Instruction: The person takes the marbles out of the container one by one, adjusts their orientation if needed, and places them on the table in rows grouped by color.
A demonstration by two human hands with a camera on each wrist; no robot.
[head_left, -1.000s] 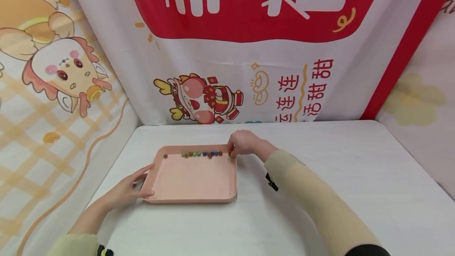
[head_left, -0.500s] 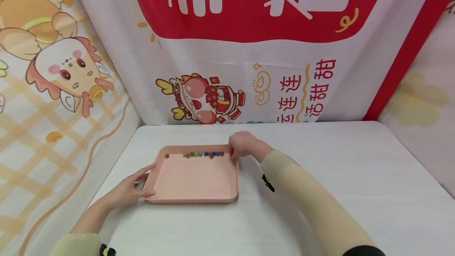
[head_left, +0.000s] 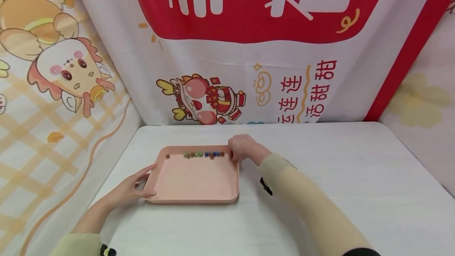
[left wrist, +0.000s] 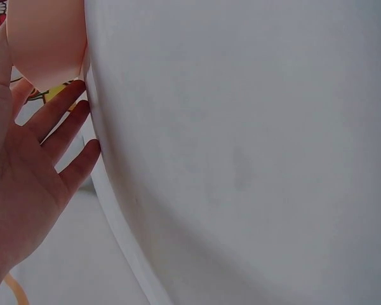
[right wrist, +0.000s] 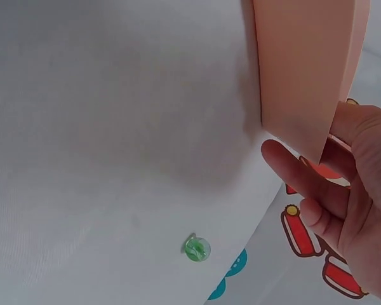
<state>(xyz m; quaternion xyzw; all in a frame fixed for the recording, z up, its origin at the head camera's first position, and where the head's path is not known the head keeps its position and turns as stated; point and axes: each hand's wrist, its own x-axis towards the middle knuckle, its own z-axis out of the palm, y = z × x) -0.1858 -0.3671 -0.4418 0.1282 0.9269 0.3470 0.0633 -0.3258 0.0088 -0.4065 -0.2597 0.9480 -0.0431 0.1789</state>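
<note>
Now my right hand (head_left: 242,147) is bent over the far right corner of the pale pink, boxy tray with round corners (head_left: 193,181). Some fingers go down behind the wall and two stay outside it. Those two are apart from each other. The tips inside are hidden, so I cannot tell if they hold anything. A second ago a bit of green and brown showed by my fingertips in that corner, and now my hand covers it. That makes me think the work is right there.

My left hand (head_left: 128,191) has stayed at the left side, fingers spread apart, with the thumb and a finger resting on the rim.

Inside the tray, all along the far wall, sit tiny shiny balls. Nearest my right hand is a bunch of blue and brown glass marbles (head_left: 214,154), next a bunch of green and brown glass marbles (head_left: 197,155), then one brown round marble (head_left: 168,156) by itself near the left corner.

One clear glass marble with a green swirl (right wrist: 197,248) is outside the tray, near my hand but not touching it. It sits on the flat white table (head_left: 355,169). The tray looks like smooth, hard plastic. Behind it hangs a soft, wrinkly red and white cloth (head_left: 249,54).
</note>
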